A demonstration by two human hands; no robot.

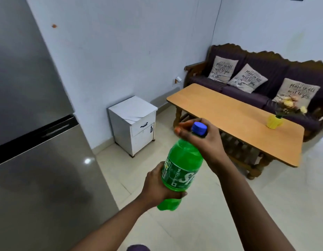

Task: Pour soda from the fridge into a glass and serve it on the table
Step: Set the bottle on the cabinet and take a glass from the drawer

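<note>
A green soda bottle [182, 160] with a blue cap [199, 128] is held in front of me, tilted a little to the right. My left hand [157, 185] grips its lower body from the left. My right hand [202, 140] is curled round the neck just under the cap. The grey fridge [35, 142] stands at the left with both doors closed. The long wooden table [229, 116] is ahead on the right. No glass is in view.
A yellow vase with flowers [274, 121] stands on the table's right part. Behind the table is a dark sofa [262, 75] with three cushions. A small white cabinet [133, 124] stands against the wall between fridge and table. Pale tiled floor [265, 205] lies around me.
</note>
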